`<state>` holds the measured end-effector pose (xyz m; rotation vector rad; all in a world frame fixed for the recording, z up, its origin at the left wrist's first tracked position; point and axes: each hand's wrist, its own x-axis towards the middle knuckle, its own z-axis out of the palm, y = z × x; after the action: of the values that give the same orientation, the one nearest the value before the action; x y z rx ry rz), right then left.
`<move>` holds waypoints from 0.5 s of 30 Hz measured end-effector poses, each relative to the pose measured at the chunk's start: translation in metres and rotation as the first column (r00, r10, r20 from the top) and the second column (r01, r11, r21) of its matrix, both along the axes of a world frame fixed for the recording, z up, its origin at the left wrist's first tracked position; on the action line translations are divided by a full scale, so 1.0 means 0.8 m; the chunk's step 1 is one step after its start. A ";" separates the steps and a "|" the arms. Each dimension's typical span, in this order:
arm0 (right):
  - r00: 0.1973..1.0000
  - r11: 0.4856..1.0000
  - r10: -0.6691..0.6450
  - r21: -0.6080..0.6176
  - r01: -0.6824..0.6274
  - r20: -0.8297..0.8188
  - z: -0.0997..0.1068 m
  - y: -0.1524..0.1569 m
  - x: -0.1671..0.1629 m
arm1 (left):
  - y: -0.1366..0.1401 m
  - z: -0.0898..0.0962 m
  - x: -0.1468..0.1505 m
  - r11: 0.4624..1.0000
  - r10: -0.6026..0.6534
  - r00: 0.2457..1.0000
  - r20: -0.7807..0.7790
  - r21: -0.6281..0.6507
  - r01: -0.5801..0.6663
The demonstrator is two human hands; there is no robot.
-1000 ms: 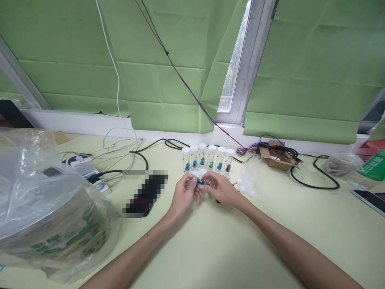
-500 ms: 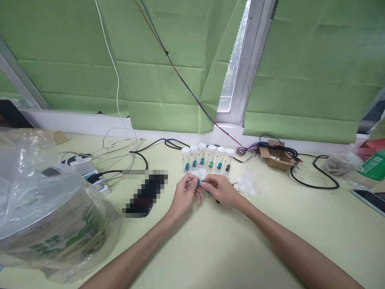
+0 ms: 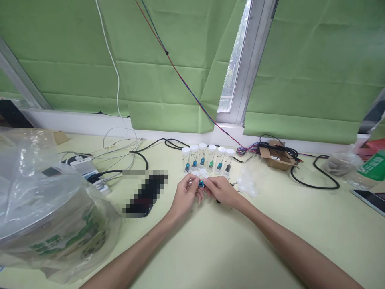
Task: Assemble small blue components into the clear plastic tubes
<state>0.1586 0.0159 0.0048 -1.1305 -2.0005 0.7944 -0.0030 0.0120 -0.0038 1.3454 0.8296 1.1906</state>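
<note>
Between the fingertips of both hands is a small shiny blue metallic piece; its exact kind is too small to make out. My left hand pinches it from the left, with a thin metal rod or wire showing by the fingers. From the right, my right hand grips it with thumb and forefinger. Just beyond the hands stand several clear tubes with white caps, holding blue, green or dark pieces with thin wires. More white caps show right behind the fingers. Small dark parts lie partly hidden beside my right hand.
Clear plastic pieces lie right of my right hand. A small cardboard box with black cable stands farther back. To the left are a pixelated dark object, a power strip and a large bagged container. A phone lies far right.
More of the blue piece shows between my fingertips now. My right fingers have shifted slightly; both arms stay almost where they were.
</note>
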 end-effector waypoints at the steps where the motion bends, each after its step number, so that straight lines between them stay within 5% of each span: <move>1: 1.000 1.000 -0.005 -0.002 0.005 -0.002 0.001 0.000 0.000 | 0.000 0.000 0.000 1.000 0.005 1.000 0.004 -0.005 -0.005; 15: 0.995 0.999 -0.047 0.017 0.049 -0.091 0.003 -0.002 0.000 | 0.000 0.002 0.000 0.998 0.052 0.998 -0.029 -0.030 -0.053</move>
<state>0.1583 0.0141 0.0073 -1.1078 -1.8957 0.7868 -0.0027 0.0118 -0.0020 1.3252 0.9054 1.1969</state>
